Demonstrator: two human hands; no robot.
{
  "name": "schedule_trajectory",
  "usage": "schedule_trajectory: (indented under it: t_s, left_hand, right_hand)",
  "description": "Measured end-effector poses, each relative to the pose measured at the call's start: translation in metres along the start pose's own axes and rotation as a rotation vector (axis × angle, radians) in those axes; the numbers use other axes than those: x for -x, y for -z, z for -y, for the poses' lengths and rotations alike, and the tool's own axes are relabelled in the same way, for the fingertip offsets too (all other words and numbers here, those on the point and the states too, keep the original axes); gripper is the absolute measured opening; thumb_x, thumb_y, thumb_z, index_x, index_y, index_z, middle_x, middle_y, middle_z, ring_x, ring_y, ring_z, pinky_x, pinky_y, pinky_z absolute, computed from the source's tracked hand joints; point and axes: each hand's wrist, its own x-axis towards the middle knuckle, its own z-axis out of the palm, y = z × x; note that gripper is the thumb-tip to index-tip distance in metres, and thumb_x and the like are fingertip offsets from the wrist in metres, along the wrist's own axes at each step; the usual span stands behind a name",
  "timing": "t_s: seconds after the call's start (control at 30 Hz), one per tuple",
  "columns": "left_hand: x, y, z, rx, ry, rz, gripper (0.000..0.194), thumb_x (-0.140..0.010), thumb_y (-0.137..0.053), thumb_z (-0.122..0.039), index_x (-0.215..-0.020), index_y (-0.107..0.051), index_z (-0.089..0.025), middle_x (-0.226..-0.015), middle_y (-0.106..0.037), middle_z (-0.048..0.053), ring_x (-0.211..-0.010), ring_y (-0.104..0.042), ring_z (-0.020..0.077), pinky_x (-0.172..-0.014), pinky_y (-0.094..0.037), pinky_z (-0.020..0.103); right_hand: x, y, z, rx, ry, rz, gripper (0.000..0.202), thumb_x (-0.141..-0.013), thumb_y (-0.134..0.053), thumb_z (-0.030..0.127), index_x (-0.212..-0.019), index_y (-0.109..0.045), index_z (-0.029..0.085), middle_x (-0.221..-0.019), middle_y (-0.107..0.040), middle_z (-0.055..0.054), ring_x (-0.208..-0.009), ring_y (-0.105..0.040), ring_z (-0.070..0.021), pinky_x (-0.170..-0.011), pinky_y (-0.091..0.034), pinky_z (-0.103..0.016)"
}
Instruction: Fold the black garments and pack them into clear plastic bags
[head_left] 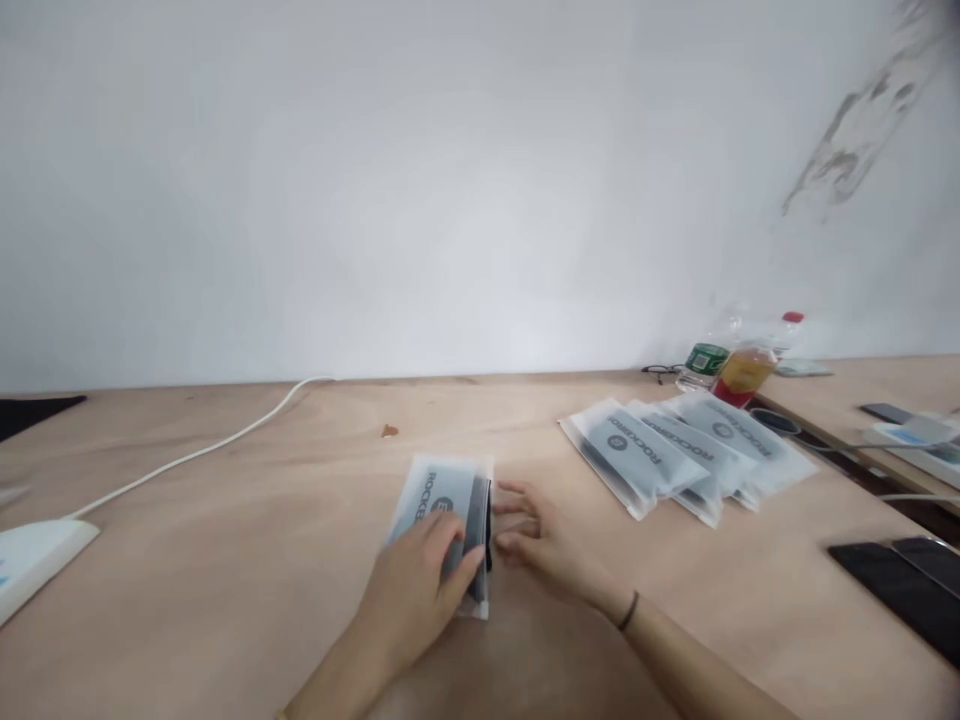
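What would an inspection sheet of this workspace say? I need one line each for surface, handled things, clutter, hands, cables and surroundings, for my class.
Surface: wooden table, with a small brown spot.
Handled things: one printed pouch, black material showing at its right edge; three similar pouches overlap to the right.
Clutter: two bottles and glasses near the wall.
Hands: left hand on the pouch; right hand at its right edge, contact unclear.
Cables: white cable at left; another at right.
Surroundings: pale wall, with a damaged patch upper right.
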Motion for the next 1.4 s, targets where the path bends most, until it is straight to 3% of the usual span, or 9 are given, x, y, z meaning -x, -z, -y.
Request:
schedule_trajectory:
  t_s: [0.13,0.23,0.43,0.6,0.87,1.13,1.17,1.27,1.4]
  left_hand:
    - [0.028,-0.010,0.010,-0.190,-0.313,-0.199,0.020,-0.082,-0.061,-0.030,-0.099,-0.057,-0.021,-0.103,-0.063,0.006,-0.095,-0.056,0.0272,-0.080,-0.043,0.041]
    - [0.031,-0.024,0.006,-0.223,-0.447,-0.320,0.017,-0.089,-0.045,-0.011,-0.093,-0.059,-0.019,-0.095,-0.066,0.004,-0.093,-0.058,0.0231,-0.088,-0.042,0.042]
    - [0.026,-0.030,0.006,-0.081,-0.473,-0.323,0.033,-0.093,-0.030,-0.005,-0.084,-0.058,-0.019,-0.082,-0.066,0.001,-0.082,-0.061,0.0150,-0.097,-0.042,0.040]
    - [0.030,-0.028,0.010,-0.068,-0.467,-0.352,0.030,-0.091,-0.033,-0.003,-0.085,-0.058,-0.019,-0.083,-0.066,0.001,-0.084,-0.062,0.0150,-0.103,-0.038,0.044]
    - [0.031,-0.018,0.004,0.081,-0.441,-0.308,0.027,-0.087,-0.035,-0.002,-0.082,-0.055,-0.019,-0.079,-0.064,0.002,-0.080,-0.064,0.0133,-0.102,-0.043,0.036]
    - [0.065,0.031,0.026,-0.060,-0.523,-0.049,0.013,-0.089,-0.053,-0.031,-0.097,-0.063,-0.026,-0.100,-0.071,0.000,-0.106,-0.062,0.0157,-0.109,-0.033,0.030]
    - [0.066,0.031,0.029,-0.127,-0.516,-0.024,0.026,-0.087,-0.056,-0.039,-0.110,-0.061,-0.028,-0.113,-0.068,0.002,-0.115,-0.057,0.0195,-0.109,-0.033,0.034]
    - [0.065,0.022,0.031,-0.286,-0.428,0.044,0.076,-0.080,-0.053,-0.061,-0.143,-0.033,-0.024,-0.143,-0.045,0.010,-0.132,-0.038,0.0319,-0.106,-0.032,0.049]
    - [0.063,0.002,0.031,-0.314,-0.398,0.163,0.079,-0.082,-0.050,-0.059,-0.147,-0.018,-0.028,-0.145,-0.039,0.010,-0.133,-0.036,0.0356,-0.104,-0.031,0.055]
  right_hand:
    - [0.012,0.027,0.000,0.112,0.011,-0.095,0.023,-0.071,-0.060,0.030,-0.091,-0.053,0.020,-0.071,-0.055,0.002,-0.060,-0.057,-0.0145,-0.050,-0.047,-0.026]
    - [0.018,0.019,0.003,0.221,0.101,-0.070,0.012,-0.069,-0.061,0.018,-0.080,-0.060,0.019,-0.074,-0.059,0.000,-0.069,-0.056,-0.0150,-0.061,-0.046,-0.027]
    - [0.023,-0.011,0.009,0.669,0.392,0.221,0.027,-0.080,-0.044,0.003,-0.085,-0.063,0.021,-0.083,-0.066,-0.001,-0.081,-0.058,-0.0165,-0.077,-0.044,-0.028]
    - [0.036,-0.004,0.012,0.906,0.548,0.104,0.026,-0.080,-0.054,0.005,-0.101,-0.058,0.019,-0.098,-0.063,-0.005,-0.093,-0.054,-0.0187,-0.081,-0.044,-0.030]
    - [0.045,-0.015,0.012,1.253,0.960,0.264,0.018,-0.096,-0.041,0.018,-0.085,-0.055,0.018,-0.079,-0.059,-0.001,-0.075,-0.049,-0.0157,-0.069,-0.040,-0.030]
    - [0.026,0.050,0.023,1.456,0.713,0.077,0.016,-0.092,-0.049,0.019,-0.081,-0.062,0.017,-0.082,-0.065,-0.007,-0.084,-0.057,-0.0216,-0.071,-0.045,-0.034]
    - [0.028,0.050,0.024,1.430,0.701,0.091,0.013,-0.090,-0.053,0.024,-0.093,-0.064,0.017,-0.093,-0.067,-0.009,-0.095,-0.057,-0.0242,-0.078,-0.046,-0.037]
    - [0.036,0.032,0.020,1.332,0.674,0.219,0.065,-0.083,-0.058,0.052,-0.137,-0.042,0.019,-0.134,-0.052,-0.014,-0.129,-0.038,-0.0297,-0.103,-0.035,-0.046]
    - [0.034,0.007,0.019,1.239,0.560,0.388,0.074,-0.083,-0.045,0.065,-0.143,-0.034,0.022,-0.142,-0.045,-0.012,-0.132,-0.036,-0.0300,-0.108,-0.025,-0.051]
